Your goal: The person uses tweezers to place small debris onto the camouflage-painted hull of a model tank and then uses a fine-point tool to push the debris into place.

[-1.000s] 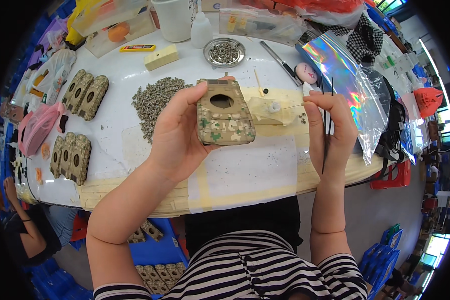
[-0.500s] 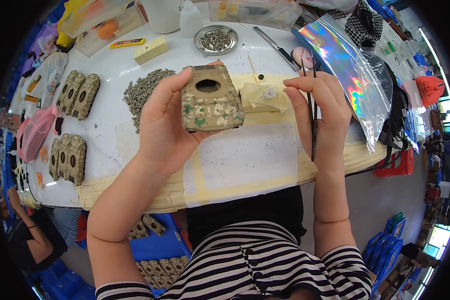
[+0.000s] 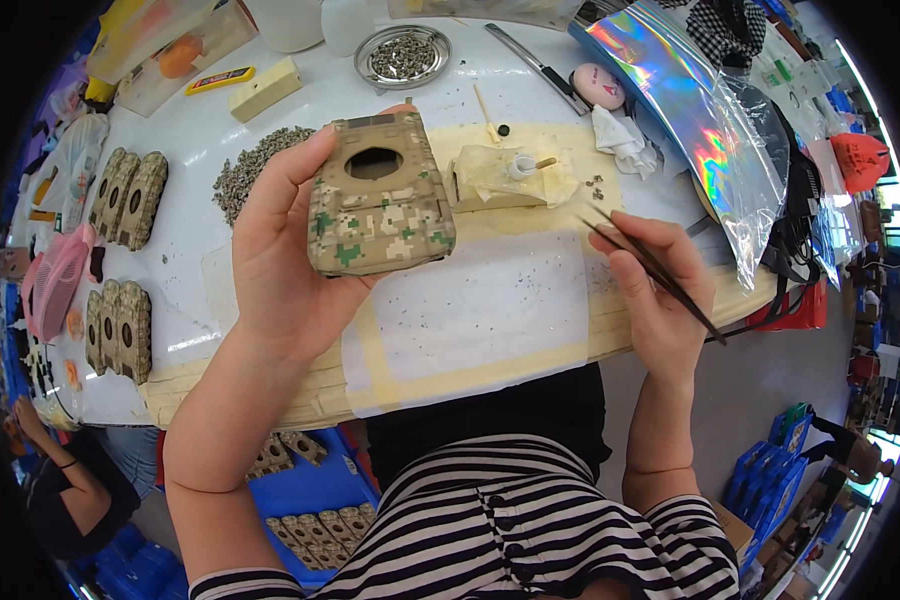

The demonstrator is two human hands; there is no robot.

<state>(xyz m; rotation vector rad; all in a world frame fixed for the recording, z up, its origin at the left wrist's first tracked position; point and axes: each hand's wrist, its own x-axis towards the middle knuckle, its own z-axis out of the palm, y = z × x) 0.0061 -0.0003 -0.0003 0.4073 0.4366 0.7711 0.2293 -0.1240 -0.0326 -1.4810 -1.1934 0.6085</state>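
My left hand [image 3: 278, 245] is wrapped round a camouflage model-tank hull [image 3: 382, 222], its oval hole facing up. In my right hand [image 3: 665, 300] a pair of dark tweezers [image 3: 662, 272] is gripped, tips toward the upper left. Just beyond the tips lie several tiny grey parts [image 3: 596, 188] on the tape-covered strip. Between the two hands sits a block covered in cream tape [image 3: 485, 188]. A small white cup [image 3: 520, 167] is set on it, with a thin stick [image 3: 545, 163] leaning out to the right.
A heap of grey parts [image 3: 250, 170] lies behind my left hand; a metal dish [image 3: 403, 57] holds more. Camouflage hulls [image 3: 130, 200] stand at the left. A craft knife [image 3: 535, 68], crumpled tissue [image 3: 625, 140] and shiny plastic bag [image 3: 685, 120] lie at the far right.
My right hand has let go of the thin stick, now resting at the cup, and moved lower right. The tweezers have swung from upright to pointing upper left. The hull has shifted left.
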